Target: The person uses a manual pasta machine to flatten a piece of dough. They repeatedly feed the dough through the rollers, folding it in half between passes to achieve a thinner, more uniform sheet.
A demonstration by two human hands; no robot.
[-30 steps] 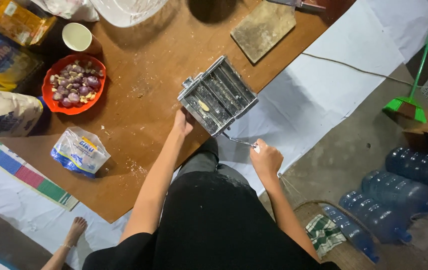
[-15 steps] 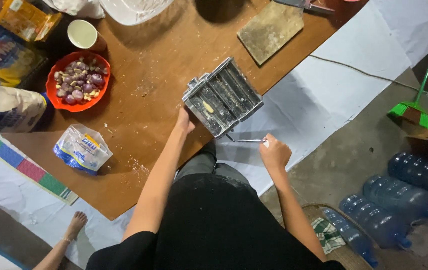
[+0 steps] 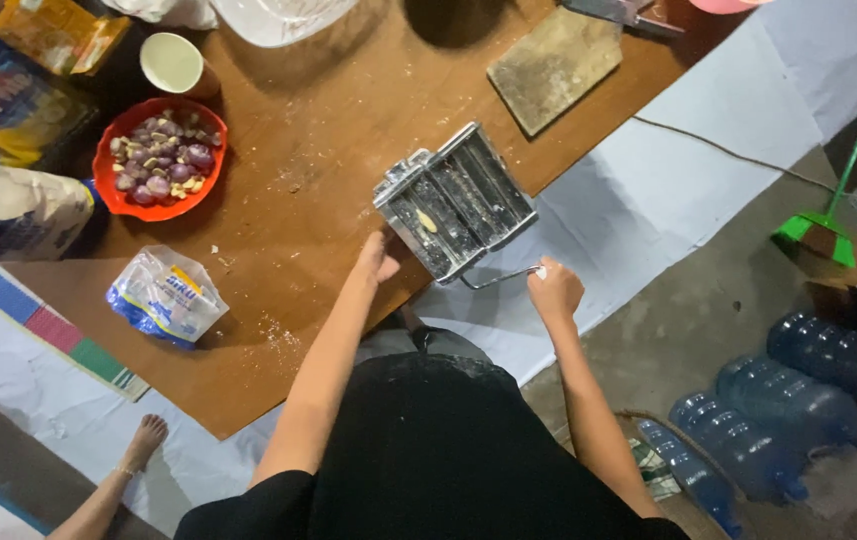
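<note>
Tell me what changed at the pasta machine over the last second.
The right hand swung the crank handle around, moving from below the pasta machine out to its right. The left hand stayed pressed against the machine; the red bowl and bag did not move.

**Where Things Lie Around the Board**

A wooden board [image 3: 278, 200] fills the upper left and centre of the frame. At its right edge, near frame centre, stands a pasta machine [image 3: 455, 202], its crank [image 3: 500, 277] reaching off the edge to the lower right. The left hand [image 3: 378, 258] touches the machine's lower left corner; the right hand [image 3: 554, 290] closes round the crank's end. Left of the machine sits a bowl [image 3: 160, 157] of shallots, a cup [image 3: 172, 62] above it, a bag [image 3: 166, 295] below it. A cutting board [image 3: 553, 67] lies above the machine. Water bottles [image 3: 808, 400] lie at lower right, a broom [image 3: 828, 220] above them. A bare foot [image 3: 144, 440] shows at lower left.
</note>
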